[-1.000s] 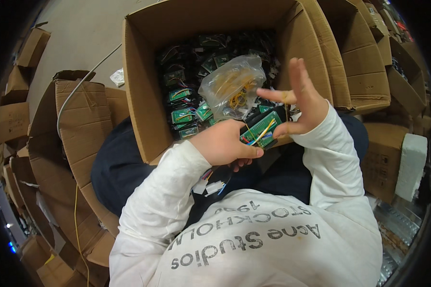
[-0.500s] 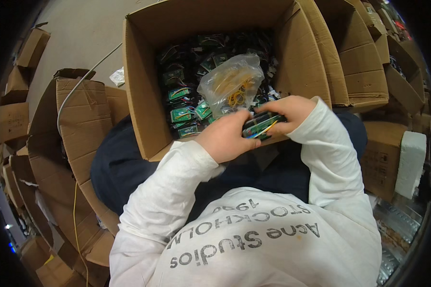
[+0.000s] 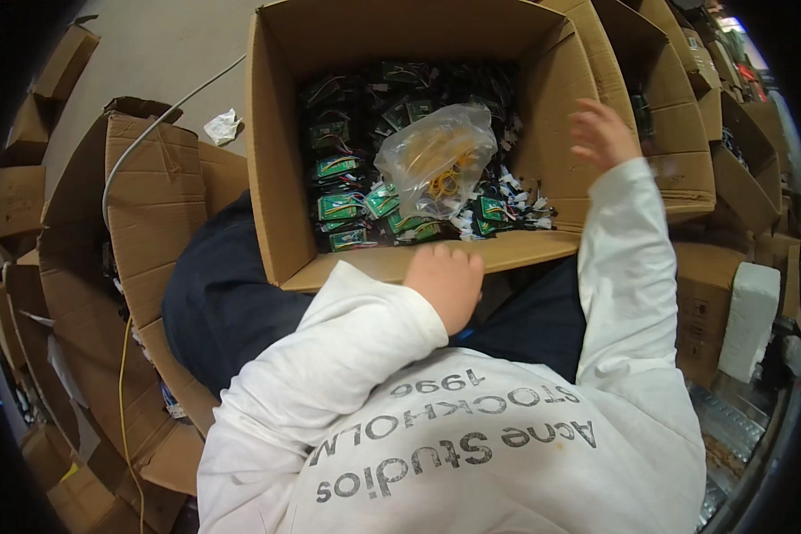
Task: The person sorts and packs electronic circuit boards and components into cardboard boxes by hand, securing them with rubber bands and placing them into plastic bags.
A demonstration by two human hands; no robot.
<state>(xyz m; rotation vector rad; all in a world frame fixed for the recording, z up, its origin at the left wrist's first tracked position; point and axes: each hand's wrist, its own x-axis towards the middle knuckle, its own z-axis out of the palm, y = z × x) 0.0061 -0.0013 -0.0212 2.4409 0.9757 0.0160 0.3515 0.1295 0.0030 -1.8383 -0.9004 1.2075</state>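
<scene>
My left hand (image 3: 447, 283) is closed, knuckles up, at the near edge of an open cardboard box (image 3: 516, 249). Whatever its fingers hold is hidden under the palm; a small blue glint shows below it. Over the box's right wall, my right hand (image 3: 603, 135) is raised with its fingers apart and nothing in them. Inside the box lie rows of green circuit boards (image 3: 339, 207) with coloured wires and white connectors. A clear plastic bag (image 3: 436, 160) of yellow wires rests on top of them.
Right of the box stands another open cardboard box (image 3: 663, 125), with something dark green inside it. Tall open cartons (image 3: 156, 196) stand at left, beside a grey cable (image 3: 138, 138). A white foam block (image 3: 749, 322) leans at right. Crumpled white paper (image 3: 223, 127) lies on the floor.
Both hands were together on a wired circuit board bundle. Now they are apart: the right has moved up and right and opened, while the left has drawn back slightly toward me.
</scene>
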